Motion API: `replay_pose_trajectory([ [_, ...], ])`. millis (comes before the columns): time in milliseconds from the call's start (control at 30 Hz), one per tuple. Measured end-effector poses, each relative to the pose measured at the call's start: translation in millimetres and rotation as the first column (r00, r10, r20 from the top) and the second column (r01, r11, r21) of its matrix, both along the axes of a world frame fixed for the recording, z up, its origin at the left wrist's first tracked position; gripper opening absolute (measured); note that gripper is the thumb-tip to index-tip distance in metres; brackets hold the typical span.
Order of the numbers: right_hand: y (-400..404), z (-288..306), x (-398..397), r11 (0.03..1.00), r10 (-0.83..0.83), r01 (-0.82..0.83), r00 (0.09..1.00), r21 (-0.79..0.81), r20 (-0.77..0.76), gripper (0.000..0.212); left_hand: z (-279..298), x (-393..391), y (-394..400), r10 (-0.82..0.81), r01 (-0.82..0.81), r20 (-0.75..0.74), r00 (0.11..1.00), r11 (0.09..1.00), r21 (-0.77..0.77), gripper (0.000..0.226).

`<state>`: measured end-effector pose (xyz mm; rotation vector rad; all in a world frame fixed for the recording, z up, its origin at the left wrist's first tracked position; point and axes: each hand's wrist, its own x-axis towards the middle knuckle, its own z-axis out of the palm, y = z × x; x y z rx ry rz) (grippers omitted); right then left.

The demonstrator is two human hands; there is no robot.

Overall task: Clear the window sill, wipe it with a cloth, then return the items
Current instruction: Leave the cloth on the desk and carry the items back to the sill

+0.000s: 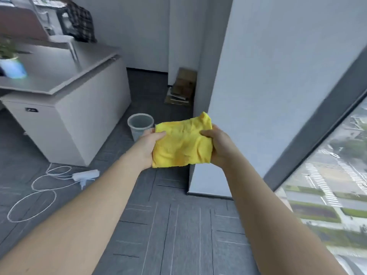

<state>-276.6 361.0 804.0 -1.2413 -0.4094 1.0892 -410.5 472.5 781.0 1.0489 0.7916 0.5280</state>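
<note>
A yellow cloth, folded into a rough square, is held out in front of me above the dark floor. My left hand grips its left edge, thumb on top. My right hand pinches its right edge. A small potted plant in a blue and white pot stands on the grey desk at the left. The window sill itself is not in view; only the large window with its dark frame shows at the right.
A translucent waste bin stands on the floor just beyond the cloth. A white power strip with looped cable lies at the left. Stacked cardboard leans in the corner beside a white pillar. A person in a plaid shirt is far back.
</note>
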Motion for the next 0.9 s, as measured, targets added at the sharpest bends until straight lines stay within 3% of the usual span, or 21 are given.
replay_pose_trajectory([
  [300, 195.3, 5.5, -136.5, 0.945, 0.325, -0.326, 0.945, 0.006, 0.041, 0.019, 6.2, -164.6, 151.9, 0.435, -0.427, -0.046, 0.899, 0.897, 0.116, 0.039],
  [567, 388.7, 12.9, -236.3, 0.924, 0.381, -0.383, 0.919, -0.004, 0.099, 0.033, 35.2, -273.6, 315.3, 0.544, -0.507, -0.077, 0.835, 0.817, 0.275, 0.042],
  [900, 584.5, -0.3, -282.9, 0.905, 0.425, -0.423, 0.897, -0.046, 0.122, 0.043, 26.0, -325.2, 497.4, 0.58, -0.528, -0.14, 0.802, 0.799, 0.287, 0.046],
])
